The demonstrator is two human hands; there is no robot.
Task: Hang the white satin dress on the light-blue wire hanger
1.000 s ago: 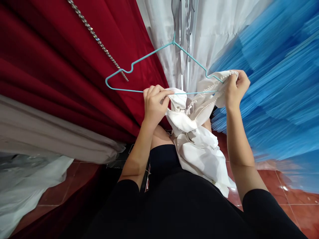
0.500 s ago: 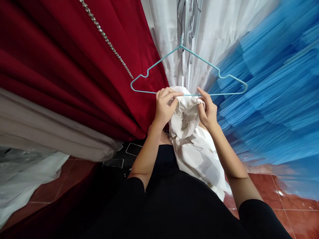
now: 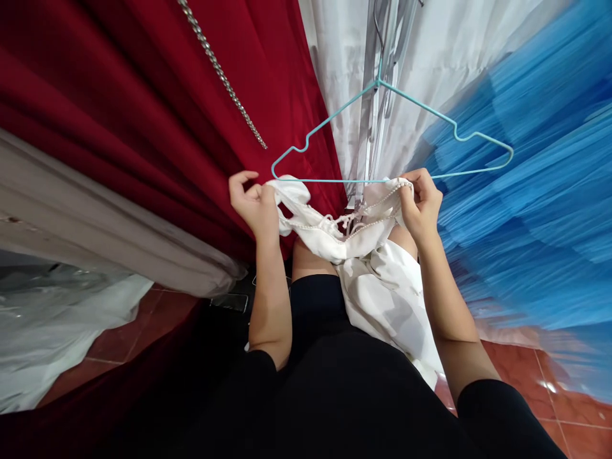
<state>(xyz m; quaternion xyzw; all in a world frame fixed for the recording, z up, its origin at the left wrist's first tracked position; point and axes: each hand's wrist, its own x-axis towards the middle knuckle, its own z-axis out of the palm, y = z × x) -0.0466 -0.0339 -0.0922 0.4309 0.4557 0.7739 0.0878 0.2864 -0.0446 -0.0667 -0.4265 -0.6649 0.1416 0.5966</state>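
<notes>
Both hands grip the white garment just below the teal hanger, left hand at 9 o'clock, right hand at 3, and its pearl trim could snag the wire if tugged.

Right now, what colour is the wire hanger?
Light teal hanger, clearest in the head view.

No readable text, label or number anywhere.
</notes>
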